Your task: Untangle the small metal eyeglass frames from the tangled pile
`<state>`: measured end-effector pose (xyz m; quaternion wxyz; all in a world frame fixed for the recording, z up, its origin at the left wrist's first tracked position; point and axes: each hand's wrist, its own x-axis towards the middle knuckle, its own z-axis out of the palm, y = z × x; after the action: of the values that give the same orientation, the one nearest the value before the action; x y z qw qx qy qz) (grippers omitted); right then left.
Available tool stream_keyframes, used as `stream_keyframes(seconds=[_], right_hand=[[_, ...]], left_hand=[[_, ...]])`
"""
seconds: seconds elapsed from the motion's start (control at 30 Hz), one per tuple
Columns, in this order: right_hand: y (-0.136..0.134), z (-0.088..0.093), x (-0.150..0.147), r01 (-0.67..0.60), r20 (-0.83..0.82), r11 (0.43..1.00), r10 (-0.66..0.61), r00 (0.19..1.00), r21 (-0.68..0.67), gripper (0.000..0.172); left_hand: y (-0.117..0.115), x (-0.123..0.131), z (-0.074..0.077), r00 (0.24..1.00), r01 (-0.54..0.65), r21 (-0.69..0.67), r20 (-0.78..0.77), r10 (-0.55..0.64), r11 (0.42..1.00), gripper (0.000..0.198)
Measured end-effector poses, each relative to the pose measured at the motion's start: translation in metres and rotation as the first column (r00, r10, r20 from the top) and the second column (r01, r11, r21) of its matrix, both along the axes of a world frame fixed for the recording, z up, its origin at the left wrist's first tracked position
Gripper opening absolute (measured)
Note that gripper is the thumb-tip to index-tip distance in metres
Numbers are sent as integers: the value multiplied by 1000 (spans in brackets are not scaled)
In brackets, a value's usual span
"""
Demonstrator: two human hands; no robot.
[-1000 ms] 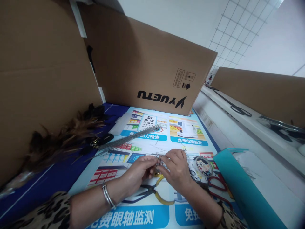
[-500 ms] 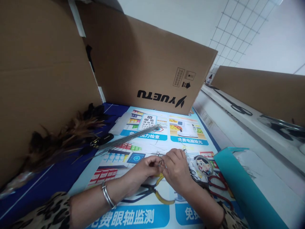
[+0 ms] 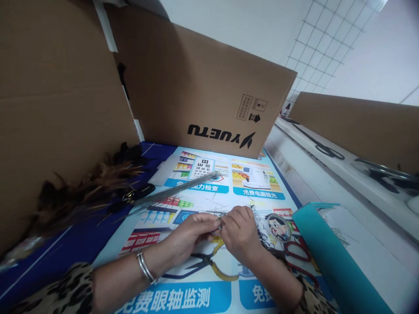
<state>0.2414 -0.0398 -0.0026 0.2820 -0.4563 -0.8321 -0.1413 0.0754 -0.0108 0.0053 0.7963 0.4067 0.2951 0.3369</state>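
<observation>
My left hand point(image 3: 193, 235) and my right hand point(image 3: 241, 233) meet over the middle of the printed sheet, fingertips touching. Both are closed in a pinch on something small and dark, perhaps metal; its kind is too small to tell. Just below them lies a pair of pliers point(image 3: 223, 274) with yellow handles, partly behind my left wrist. Beyond my hands, a bundle of thin straight wires point(image 3: 183, 190) stretches toward the left. Short loose wire pieces lie by the knuckles. To the right of my right hand are small dark rings and a round clear-rimmed item point(image 3: 279, 227).
Red-handled scissors point(image 3: 299, 257) lie beside my right forearm, near a teal box edge point(image 3: 337, 257). Brown feathers point(image 3: 85, 189) and a black clip-like item point(image 3: 144, 190) are at left. Cardboard panels point(image 3: 203, 87) stand behind and left. A white ledge point(image 3: 347, 161) runs along the right.
My left fingers have straightened and pressed closer together against the right fingertips. The shiny bit that stuck up between them is now mostly covered. The view has shifted very slightly.
</observation>
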Motion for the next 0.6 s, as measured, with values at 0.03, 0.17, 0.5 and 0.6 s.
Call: stream_keyframes(seconds=[0.03,0.17,0.5,0.6], right_hand=[[0,0,1,3,-9,1000,-3,1000,-6,14],[2,-1,2,25,-52,999,-27,998,-36,13],[2,2,-1,52,-83,996,-59,995,-79,12],[3,-3,2,69,-139,994,-80,987,-82,10]], left_hand=[[2,-1,1,1000,9,9,-12,-9,1000,15],[9,-8,3,996,51,-14,-74,-52,999,16],[17,-14,1,962,15,205,-269,42,979,22],[27,-20,3,930,-153,313,-274,243,937,26]])
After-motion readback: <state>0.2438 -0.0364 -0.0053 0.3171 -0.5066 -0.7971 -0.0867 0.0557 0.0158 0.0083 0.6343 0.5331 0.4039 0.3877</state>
